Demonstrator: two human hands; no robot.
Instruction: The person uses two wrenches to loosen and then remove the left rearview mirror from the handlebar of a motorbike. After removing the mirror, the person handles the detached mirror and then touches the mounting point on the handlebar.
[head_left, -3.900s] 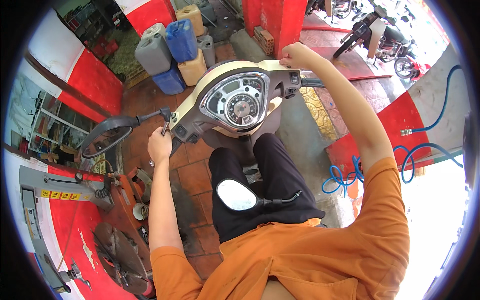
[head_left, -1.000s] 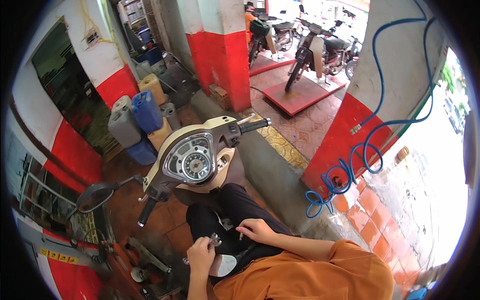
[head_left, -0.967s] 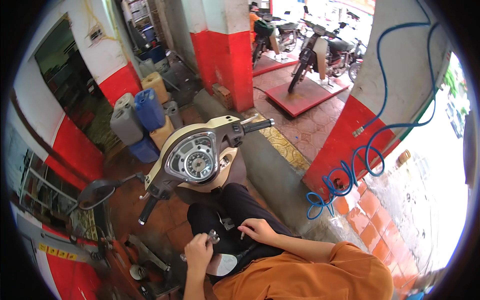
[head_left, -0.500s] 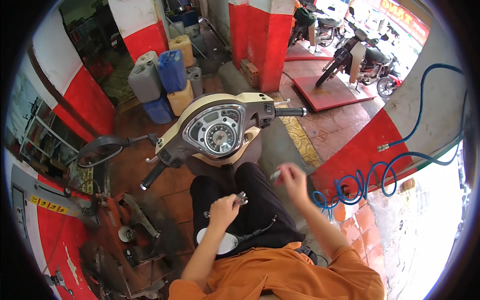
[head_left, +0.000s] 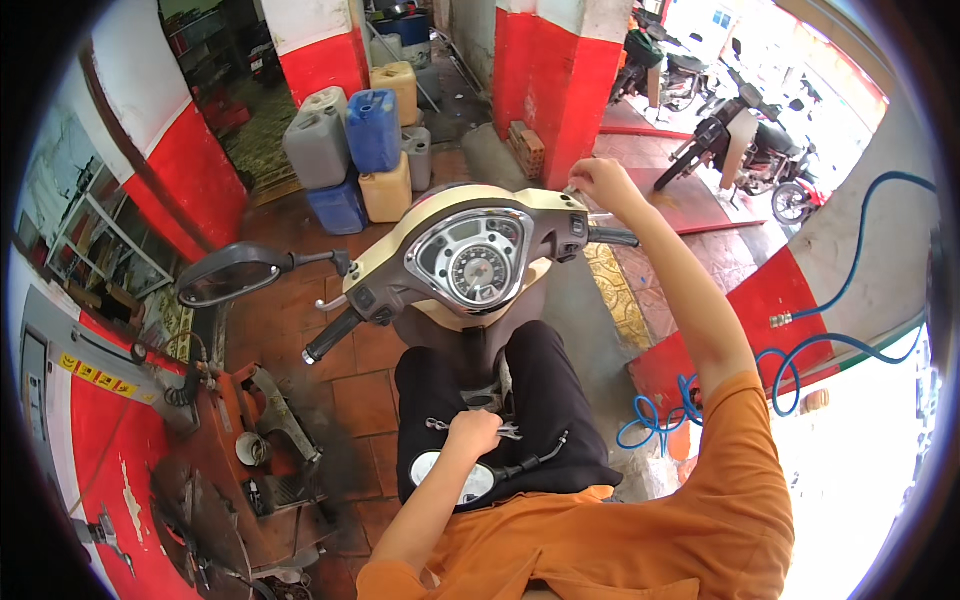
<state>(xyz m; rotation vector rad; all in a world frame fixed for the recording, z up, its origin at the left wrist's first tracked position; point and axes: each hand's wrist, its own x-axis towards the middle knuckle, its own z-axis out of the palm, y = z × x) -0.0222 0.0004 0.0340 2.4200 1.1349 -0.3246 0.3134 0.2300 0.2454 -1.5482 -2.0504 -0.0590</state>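
A cream and brown scooter's handlebar (head_left: pixel 545 220) with its round instrument cluster (head_left: pixel 470 262) stands ahead of my knees. My right hand (head_left: pixel 607 185) reaches out over the bar's right end, beside the brake lever. Its fingertips are pinched together at the mirror mount; what lies between them is too small to make out. Above my lap, my left hand (head_left: pixel 474 434) is closed around metal wrenches (head_left: pixel 510 431), whose ends stick out on both sides of the fist. A loose rear-view mirror (head_left: pixel 478 484) with a black stem lies across my thighs, partly covered by my left forearm.
The other mirror (head_left: pixel 235 273) sits on the bar's left side. Plastic jerrycans (head_left: pixel 373 130) are stacked beyond the scooter. A red machine (head_left: pixel 262 420) stands at left, and a coiled blue air hose (head_left: pixel 765 372) hangs at right. Motorbikes (head_left: pixel 735 140) are parked behind.
My right hand has moved forward from above my right knee to the bar's right end. The left hand stays over my lap with the wrenches. The view has shifted slightly.
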